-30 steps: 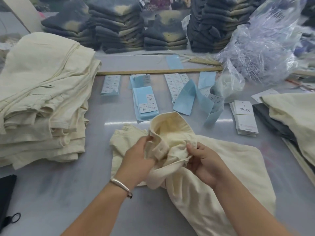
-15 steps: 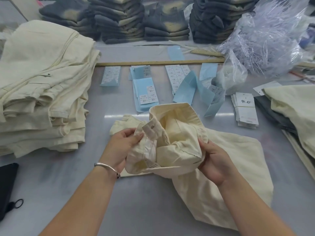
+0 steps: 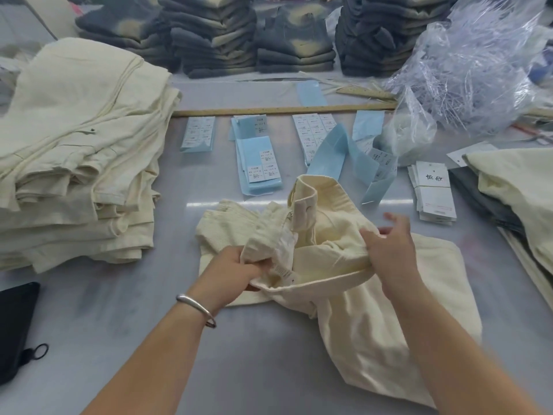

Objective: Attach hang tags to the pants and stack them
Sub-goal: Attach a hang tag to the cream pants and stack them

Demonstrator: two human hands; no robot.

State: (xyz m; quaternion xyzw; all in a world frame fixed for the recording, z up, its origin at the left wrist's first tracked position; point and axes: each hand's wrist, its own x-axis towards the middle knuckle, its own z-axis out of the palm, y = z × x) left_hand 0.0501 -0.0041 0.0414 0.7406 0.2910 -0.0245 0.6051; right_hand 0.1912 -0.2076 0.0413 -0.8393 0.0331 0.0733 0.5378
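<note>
My left hand (image 3: 236, 269) grips the cream pants (image 3: 344, 283) bunched on the counter (image 3: 125, 310) as my nearer right hand (image 3: 389, 247), fingers apart, faces hang tags (image 3: 434, 190) stacked lengthwise front-right.

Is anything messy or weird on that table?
A little. Some blue label sheets are curled up and lying crooked, while others lie flat. The cream pants are bunched up because the left hand grips them. Nothing looks spilled or torn.

Cream pants (image 3: 353, 295) lie rumpled on the table, waistband raised, near white hang tags (image 3: 434, 190).
</note>
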